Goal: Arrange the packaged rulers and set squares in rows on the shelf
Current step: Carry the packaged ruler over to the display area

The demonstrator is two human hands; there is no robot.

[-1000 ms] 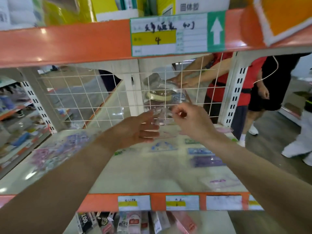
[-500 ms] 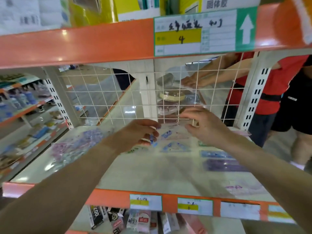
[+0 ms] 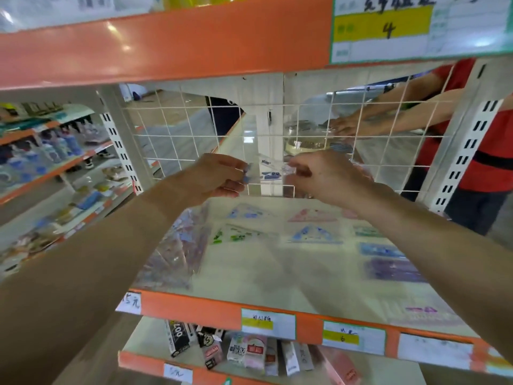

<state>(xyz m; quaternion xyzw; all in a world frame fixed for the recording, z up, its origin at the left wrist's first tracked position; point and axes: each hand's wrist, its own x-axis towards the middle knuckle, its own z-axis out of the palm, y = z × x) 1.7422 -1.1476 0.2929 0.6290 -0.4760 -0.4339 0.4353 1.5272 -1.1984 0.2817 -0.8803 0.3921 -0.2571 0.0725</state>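
Observation:
My left hand (image 3: 219, 177) and my right hand (image 3: 322, 175) pinch the two ends of a clear packaged ruler set (image 3: 270, 170) with blue print, held in the air above the back of the shelf (image 3: 263, 276). On the shelf lie set squares in rows: a blue one (image 3: 245, 212), a pink one (image 3: 312, 215), a green one (image 3: 236, 234) and another blue one (image 3: 315, 236). Flat ruler packs, blue (image 3: 380, 250) and purple (image 3: 394, 270), lie at the right. A loose pile of clear packages (image 3: 177, 251) sits at the shelf's left.
A white wire grid (image 3: 172, 140) closes the back of the shelf. Behind it a person in red (image 3: 488, 151) reaches both arms to a counter. An orange shelf beam (image 3: 166, 43) hangs close overhead. Boxed goods (image 3: 244, 351) fill the shelf below.
Both hands have risen from the shelf surface with the clear package, now held up in front of the wire grid. The camera has moved closer and to the left.

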